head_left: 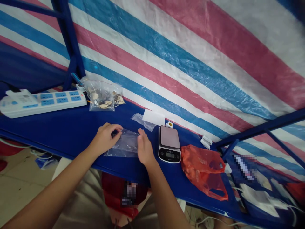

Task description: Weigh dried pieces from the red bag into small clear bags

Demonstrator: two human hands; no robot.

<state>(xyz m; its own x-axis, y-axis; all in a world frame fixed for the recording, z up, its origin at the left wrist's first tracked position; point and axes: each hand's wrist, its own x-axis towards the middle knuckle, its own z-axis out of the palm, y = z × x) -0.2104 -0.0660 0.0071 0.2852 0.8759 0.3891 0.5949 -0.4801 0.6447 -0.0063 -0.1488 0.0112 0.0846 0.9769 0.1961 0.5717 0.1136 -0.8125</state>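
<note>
A small clear plastic bag [126,143] lies flat on the blue table [71,127] in front of me. My left hand [106,137] pinches the bag's top left corner with curled fingers. My right hand [145,149] pinches its right edge, fingers pressed together. A small digital scale [169,144] stands just right of my right hand, its pan bare.
A white and blue power strip [43,101] lies at the far left. Clear bags of pale pieces [103,95] sit behind it. A white slip [153,117] and another clear bag [143,121] lie behind the scale. An orange plastic bag [205,170] lies right of the scale.
</note>
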